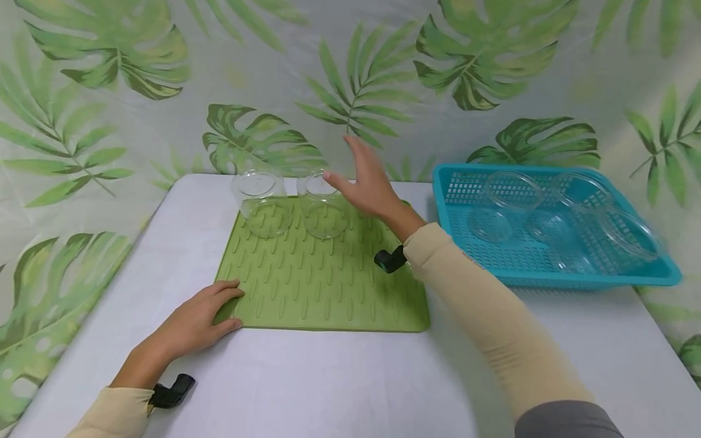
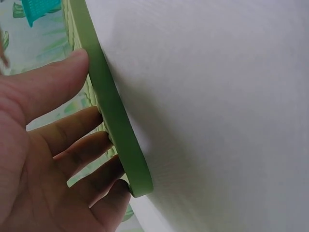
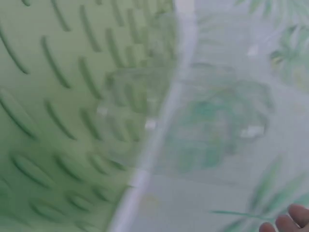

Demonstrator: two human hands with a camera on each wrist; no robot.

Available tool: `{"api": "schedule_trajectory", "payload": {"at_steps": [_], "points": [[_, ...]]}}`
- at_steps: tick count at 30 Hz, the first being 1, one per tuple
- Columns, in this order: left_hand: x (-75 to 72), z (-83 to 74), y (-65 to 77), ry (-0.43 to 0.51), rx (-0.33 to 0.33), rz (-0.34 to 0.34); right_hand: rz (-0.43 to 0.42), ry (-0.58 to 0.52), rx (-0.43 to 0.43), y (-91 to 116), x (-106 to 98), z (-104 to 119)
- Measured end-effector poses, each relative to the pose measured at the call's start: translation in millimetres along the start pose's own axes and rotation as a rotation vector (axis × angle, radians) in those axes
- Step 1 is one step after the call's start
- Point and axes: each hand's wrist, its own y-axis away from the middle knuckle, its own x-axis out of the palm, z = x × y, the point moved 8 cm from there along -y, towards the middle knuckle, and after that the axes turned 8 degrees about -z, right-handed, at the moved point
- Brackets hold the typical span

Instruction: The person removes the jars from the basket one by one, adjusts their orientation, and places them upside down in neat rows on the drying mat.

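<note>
Two clear glass cups stand side by side on the green ridged mat [image 1: 328, 292], at its far edge: a left cup [image 1: 265, 213] and a right cup [image 1: 324, 219]. The right hand [image 1: 369, 182] is beside the right cup, thumb near its rim and fingers spread, holding nothing. In the right wrist view a blurred glass cup [image 3: 193, 123] appears, with only fingertips [image 3: 288, 223] at the lower right corner. The left hand [image 1: 191, 322] rests on the mat's near left corner. Up close, its fingers [image 2: 72, 128] and thumb touch the mat's edge.
A turquoise plastic basket [image 1: 580, 281] at the right holds three clear glass cups [image 1: 547, 228]. The white tabletop [image 1: 339, 383] extends in front of the mat. A leaf-patterned cloth [image 1: 361, 91] hangs behind the table.
</note>
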Motion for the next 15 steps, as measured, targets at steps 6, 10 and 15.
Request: {"api": "schedule_trajectory", "payload": {"at_steps": [6,10,15], "points": [[-5.1,-0.7,0.3,0.004,0.0,-0.012,-0.08,0.128,-0.199,-3,-56,49],[-3.6,-0.9,-0.4,0.005,0.004,-0.012,-0.046,0.23,-0.254,6,-79,50],[-0.7,-1.9,-2.1,0.003,0.016,-0.015,0.015,0.335,-0.239,22,-107,34]]}}
